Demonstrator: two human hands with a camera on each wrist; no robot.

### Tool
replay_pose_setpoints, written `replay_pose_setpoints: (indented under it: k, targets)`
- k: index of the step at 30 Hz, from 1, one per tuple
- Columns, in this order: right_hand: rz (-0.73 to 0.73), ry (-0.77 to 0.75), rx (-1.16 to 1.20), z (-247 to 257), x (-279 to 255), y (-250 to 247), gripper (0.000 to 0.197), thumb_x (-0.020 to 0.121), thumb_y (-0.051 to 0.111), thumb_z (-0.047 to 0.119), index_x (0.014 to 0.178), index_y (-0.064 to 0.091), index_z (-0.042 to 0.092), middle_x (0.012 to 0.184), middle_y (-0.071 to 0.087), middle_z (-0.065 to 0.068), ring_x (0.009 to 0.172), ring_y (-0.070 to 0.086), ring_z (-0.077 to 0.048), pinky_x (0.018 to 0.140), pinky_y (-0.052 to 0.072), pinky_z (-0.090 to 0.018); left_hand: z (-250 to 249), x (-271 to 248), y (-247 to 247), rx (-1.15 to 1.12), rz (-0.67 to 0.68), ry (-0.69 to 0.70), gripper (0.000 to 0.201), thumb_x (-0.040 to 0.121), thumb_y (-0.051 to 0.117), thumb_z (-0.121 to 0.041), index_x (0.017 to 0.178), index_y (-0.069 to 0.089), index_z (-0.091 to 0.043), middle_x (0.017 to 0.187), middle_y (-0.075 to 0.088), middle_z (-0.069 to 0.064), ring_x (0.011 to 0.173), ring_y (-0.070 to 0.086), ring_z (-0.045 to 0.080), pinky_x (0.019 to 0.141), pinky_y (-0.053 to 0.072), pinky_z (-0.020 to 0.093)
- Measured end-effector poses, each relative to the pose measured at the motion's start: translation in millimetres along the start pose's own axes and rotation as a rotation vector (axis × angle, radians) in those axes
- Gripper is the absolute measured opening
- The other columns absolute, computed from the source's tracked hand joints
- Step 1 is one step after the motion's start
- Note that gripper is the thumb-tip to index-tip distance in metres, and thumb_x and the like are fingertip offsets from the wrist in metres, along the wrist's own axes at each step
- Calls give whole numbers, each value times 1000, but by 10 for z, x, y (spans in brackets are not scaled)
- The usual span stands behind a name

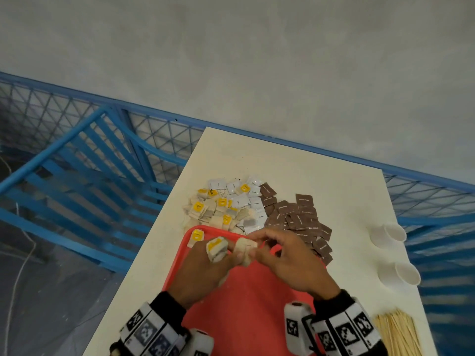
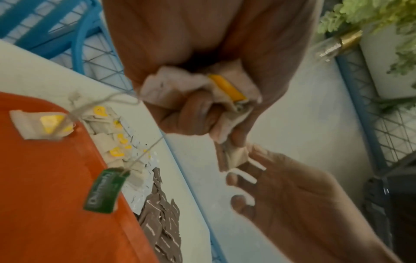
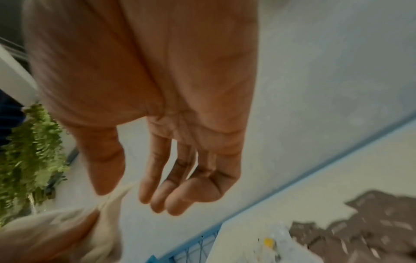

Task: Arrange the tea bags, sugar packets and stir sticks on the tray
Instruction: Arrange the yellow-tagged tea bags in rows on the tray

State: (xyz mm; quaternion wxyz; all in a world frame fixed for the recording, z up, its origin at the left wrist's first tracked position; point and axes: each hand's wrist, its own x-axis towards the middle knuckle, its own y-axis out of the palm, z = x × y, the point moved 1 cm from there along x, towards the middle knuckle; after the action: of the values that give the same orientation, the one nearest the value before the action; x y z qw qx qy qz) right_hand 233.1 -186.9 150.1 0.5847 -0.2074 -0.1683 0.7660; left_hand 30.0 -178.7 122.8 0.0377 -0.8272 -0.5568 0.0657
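Note:
Over the red tray (image 1: 244, 304), my left hand (image 1: 213, 265) grips a bunch of beige tea bags (image 1: 217, 249) with yellow tags (image 2: 225, 87). A green tag (image 2: 103, 190) dangles from them on a string. Another tea bag (image 1: 246, 249) sticks out past the left fingers. My right hand (image 1: 280, 258) reaches it with loosely straight fingers (image 3: 157, 192), and the thumb and fingertips touch its end (image 2: 231, 156). One tea bag (image 1: 196, 236) lies in the tray's far left corner. Wooden stir sticks (image 1: 398, 332) lie at the table's near right.
Beyond the tray sit loose piles: tea bags (image 1: 213, 209) on the left, white sugar packets (image 1: 246, 199) in the middle, brown sugar packets (image 1: 300, 217) on the right. Two white paper cups (image 1: 390, 233) lie tipped at the right edge. Blue metal racks flank the table.

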Motion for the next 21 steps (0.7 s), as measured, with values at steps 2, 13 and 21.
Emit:
replay_pose_setpoints:
  k: [2,13,21]
  targets:
    - [28,19,36,-52,-28,114,8,88,73,33,96,73,31,92,67,11,84,62,-6,73,44,-16,18,-19,-40,-107,-91,-37,14,87,75,-24,74,74,-21,56,59,-5,53,53,9,53,42,23]
    - [-110,131,404,-21,74,769,6,85,77,15,80,75,12,64,64,4,58,49,-7,55,36,-19,247,-202,-329,-229,-196,-180,15,80,73,-33,78,73,-18,60,59,5,55,53,16,52,43,27]
    - [-178,403,98,-730,732,1288,53,88,69,13,42,47,24,43,38,16,45,36,1,51,31,-16,585,-592,-711,-173,-256,-390,18,90,72,-26,79,71,-12,60,58,7,56,55,21,54,44,32]
